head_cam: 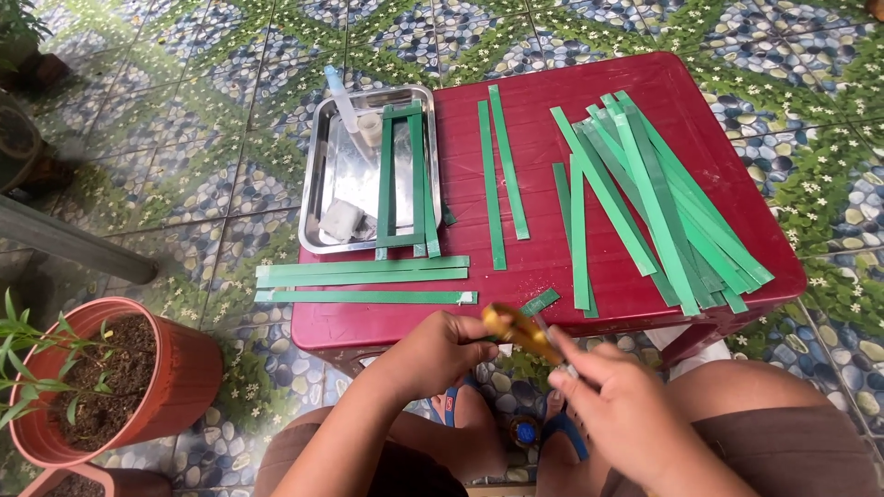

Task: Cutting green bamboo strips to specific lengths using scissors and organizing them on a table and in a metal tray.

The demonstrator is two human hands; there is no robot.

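Observation:
Both my hands meet below the near edge of a dark red plastic table [552,78]. A yellow-handled tool [520,331], which looks like scissors, lies slanted between them. My left hand [437,354] is closed at its upper left end. My right hand [622,410] grips its lower right end. A short green strip piece [540,301] lies at the table edge just above the tool. Three long green strips [364,273] lie across the table's near left corner and overhang it. A loose fan of several green strips [663,198] covers the right half.
A steel tray [324,175] at the table's left holds a green strip frame [405,175], a glue bottle [341,97] and a small white block [343,219]. Two strips [502,175] lie mid-table. A terracotta plant pot [110,377] stands on the patterned floor at my left. My knees are below.

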